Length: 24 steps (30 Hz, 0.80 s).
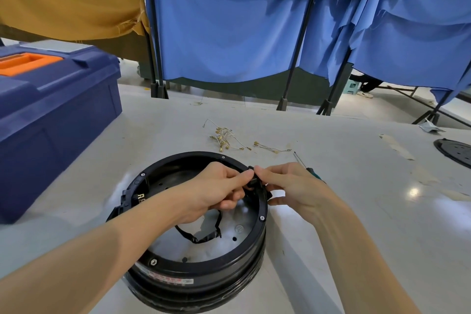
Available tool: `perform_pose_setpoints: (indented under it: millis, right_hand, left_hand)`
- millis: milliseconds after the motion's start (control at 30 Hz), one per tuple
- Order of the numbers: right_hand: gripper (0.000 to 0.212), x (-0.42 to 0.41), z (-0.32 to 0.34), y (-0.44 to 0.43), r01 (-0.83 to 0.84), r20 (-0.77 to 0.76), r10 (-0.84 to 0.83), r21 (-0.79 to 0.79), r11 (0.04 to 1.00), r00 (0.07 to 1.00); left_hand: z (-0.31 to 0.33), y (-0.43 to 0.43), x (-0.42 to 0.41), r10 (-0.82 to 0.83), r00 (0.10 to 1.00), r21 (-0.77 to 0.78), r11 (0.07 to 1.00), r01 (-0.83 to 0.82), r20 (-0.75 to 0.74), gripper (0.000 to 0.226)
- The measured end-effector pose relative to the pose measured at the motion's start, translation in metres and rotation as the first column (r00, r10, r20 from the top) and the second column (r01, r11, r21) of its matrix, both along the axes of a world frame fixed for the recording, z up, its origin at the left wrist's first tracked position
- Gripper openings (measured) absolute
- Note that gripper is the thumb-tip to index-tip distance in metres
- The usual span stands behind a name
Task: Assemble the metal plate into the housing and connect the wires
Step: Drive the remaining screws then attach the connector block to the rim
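Note:
A round black housing point(178, 273) stands on the white table in front of me, open side up. A black taped wire bundle point(204, 237) loops across its floor. At the right side of the rim, my left hand point(214, 191) and my right hand point(290, 186) meet on a small black connector point(254, 182); both pinch it with fingertips. My left hand reaches over the housing's inside and my right hand comes from outside the rim. A round black plate point(456, 151) lies at the table's far right edge.
A dark blue toolbox point(51, 115) with an orange handle stands at the left. Loose thin wires with brass terminals point(226, 137) lie beyond the housing. A screwdriver point(308, 167) lies behind my right hand. Blue curtains on black stands point(293, 58) close off the back.

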State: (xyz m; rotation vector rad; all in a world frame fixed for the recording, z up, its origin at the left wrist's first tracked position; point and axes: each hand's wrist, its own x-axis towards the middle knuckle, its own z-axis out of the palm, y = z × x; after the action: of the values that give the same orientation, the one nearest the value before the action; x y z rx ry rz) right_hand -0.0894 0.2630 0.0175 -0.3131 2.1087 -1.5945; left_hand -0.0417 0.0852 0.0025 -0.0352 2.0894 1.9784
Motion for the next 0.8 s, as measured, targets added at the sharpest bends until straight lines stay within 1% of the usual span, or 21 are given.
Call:
perform_pose_setpoints:
  millis: [133, 267, 567, 700, 800]
  right_hand:
    - [0.04, 0.001, 0.001, 0.0, -0.016, -0.003, 0.016, 0.009, 1.0, 1.0]
    - [0.042, 0.003, 0.003, -0.002, -0.005, -0.012, 0.005, 0.026, 1.0, 1.0]
    - [0.035, 0.01, 0.01, -0.008, 0.038, 0.03, -0.039, 0.022, 0.999, 0.999]
    - [0.028, 0.012, 0.013, -0.007, 0.015, 0.071, -0.014, -0.009, 1.0, 0.997]
    - [0.026, 0.012, 0.012, -0.005, -0.002, 0.071, 0.002, 0.003, 1.0, 0.997]
  left_hand:
    - [0.0, 0.001, 0.001, 0.002, 0.999, -0.031, 1.0, -0.003, -0.032, 0.034]
    - [0.0, 0.001, 0.002, 0.019, 0.996, -0.018, 1.0, -0.02, -0.087, 0.034]
    - [-0.002, 0.001, 0.003, 0.027, 0.984, -0.047, 0.998, -0.036, -0.178, 0.031]
    - [-0.001, 0.001, 0.002, 0.033, 0.978, -0.045, 0.998, -0.043, -0.205, 0.036]
    - [-0.002, 0.002, 0.002, 0.036, 0.973, -0.058, 0.997, -0.05, -0.226, 0.034]
